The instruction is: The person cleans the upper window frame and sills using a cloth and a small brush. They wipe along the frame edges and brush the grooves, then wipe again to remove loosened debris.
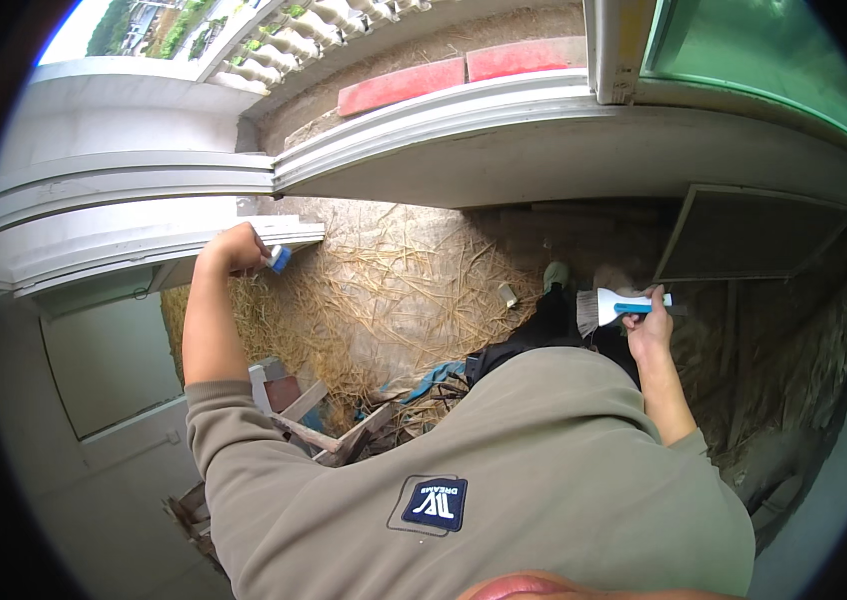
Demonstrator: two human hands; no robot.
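Note:
My left hand (236, 248) is closed round a small blue-and-white tool (280, 259), which looks like a little brush. It is at the end of a white window sash (294, 230), but I cannot tell whether the tool touches it. On the right, my right hand (652, 326) grips the handle of a white-and-blue brush (606, 308). Its grey bristles point left, over the dark floor beside my leg.
Straw (414, 270) lies scattered over the floor. Ahead runs a white window track (434, 115), with red blocks (404, 88) on the ledge beyond. A framed screen (754, 235) leans at the right. Wooden pieces (344, 435) lie by my left side.

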